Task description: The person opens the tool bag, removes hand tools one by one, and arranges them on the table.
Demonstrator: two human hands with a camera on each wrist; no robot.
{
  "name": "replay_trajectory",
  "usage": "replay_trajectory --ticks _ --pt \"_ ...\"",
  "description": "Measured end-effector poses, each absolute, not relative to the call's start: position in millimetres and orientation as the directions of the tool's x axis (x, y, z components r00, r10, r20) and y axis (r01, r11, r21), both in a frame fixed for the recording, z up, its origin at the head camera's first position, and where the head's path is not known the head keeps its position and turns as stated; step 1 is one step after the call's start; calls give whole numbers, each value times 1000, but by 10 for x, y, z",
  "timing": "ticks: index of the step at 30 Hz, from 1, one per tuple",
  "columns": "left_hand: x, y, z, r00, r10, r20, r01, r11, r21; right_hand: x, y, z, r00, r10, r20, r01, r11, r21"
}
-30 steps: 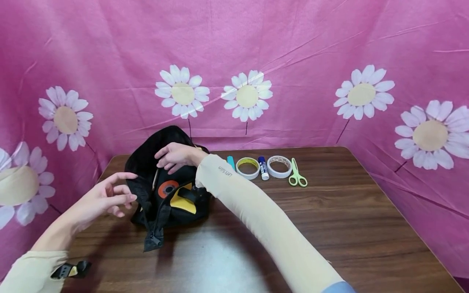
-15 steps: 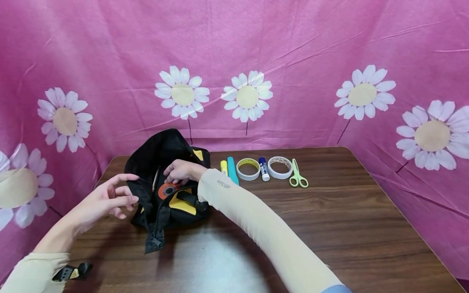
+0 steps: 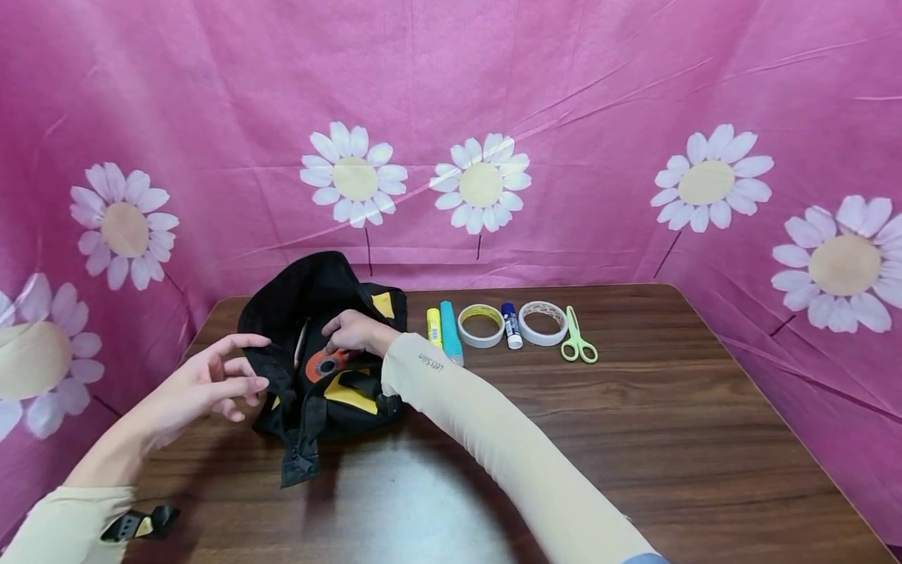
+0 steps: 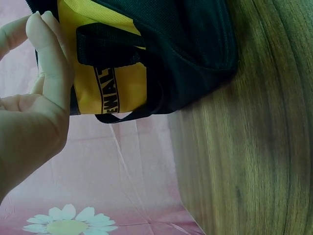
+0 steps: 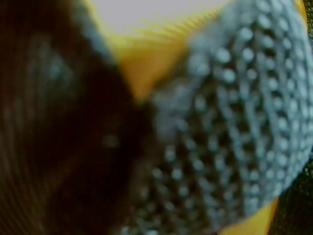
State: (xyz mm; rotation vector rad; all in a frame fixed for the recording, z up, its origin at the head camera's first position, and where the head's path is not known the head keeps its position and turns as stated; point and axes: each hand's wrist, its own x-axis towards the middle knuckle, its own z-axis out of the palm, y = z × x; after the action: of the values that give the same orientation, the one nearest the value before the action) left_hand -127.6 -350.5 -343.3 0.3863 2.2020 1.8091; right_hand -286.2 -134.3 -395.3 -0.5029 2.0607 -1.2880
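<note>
A black and yellow tool bag [image 3: 352,392] stands gaping on the table; its lettering shows in the left wrist view. My left hand [image 3: 218,376] is at the bag's left rim and appears to pinch it between thumb and fingers. Inside the bag, my right hand [image 3: 355,332] reaches to an orange disc [image 3: 317,368] with a grey centre and seems to pinch its far right side; some fingertips are hidden. A thin brown stick [image 3: 300,346] leans inside, left of the disc. The right wrist view has only blurred black webbing [image 5: 230,112] and yellow cloth.
Right of the bag, a yellow tube [image 3: 434,327], a teal cutter-like tool [image 3: 449,329], two tape rolls [image 3: 481,342] [image 3: 543,339], a blue-and-white glue stick [image 3: 512,326] and green scissors [image 3: 579,345] lie in a row. A pink flowered cloth [image 3: 564,63] hangs behind the table [image 3: 634,423].
My right hand has come down deeper into the bag onto the orange disc, whose right part has shifted. My left hand stays at the rim.
</note>
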Motion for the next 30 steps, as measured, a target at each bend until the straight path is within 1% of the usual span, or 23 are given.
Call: replay_trajectory --ticks 4,9,13,17,21,28,30 --pt "-1284 -3499 -3434 -928 372 -39 33 185 982 -2850 -1336 -3965 -714 -625 -316 8 445 -896" --pt "-1289 -3489 -3453 -923 384 -32 41 181 983 -2843 -1328 -4033 -706 -639 -306 -66 489 -870" --pt "-1295 -3478 -3463 -923 385 -32 45 189 981 -2837 -1348 -4098 -712 -646 -275 -126 503 -855" --pt "-1301 -3472 -3470 -919 393 -30 50 192 980 -2818 -1378 -4136 -716 -649 -257 -168 518 -839" --pt "-1306 -3475 -3475 -914 404 -31 50 189 981 -2812 -1390 -4147 -719 -644 -261 -178 534 -827" --pt "-1305 -3472 -3473 -914 404 -27 56 190 980 -2821 -1373 -4138 -733 -640 -230 -273 586 -763" --pt "-1306 -3469 -3474 -913 406 -26 57 191 980 -2816 -1372 -4131 -728 -644 -236 -289 601 -745"
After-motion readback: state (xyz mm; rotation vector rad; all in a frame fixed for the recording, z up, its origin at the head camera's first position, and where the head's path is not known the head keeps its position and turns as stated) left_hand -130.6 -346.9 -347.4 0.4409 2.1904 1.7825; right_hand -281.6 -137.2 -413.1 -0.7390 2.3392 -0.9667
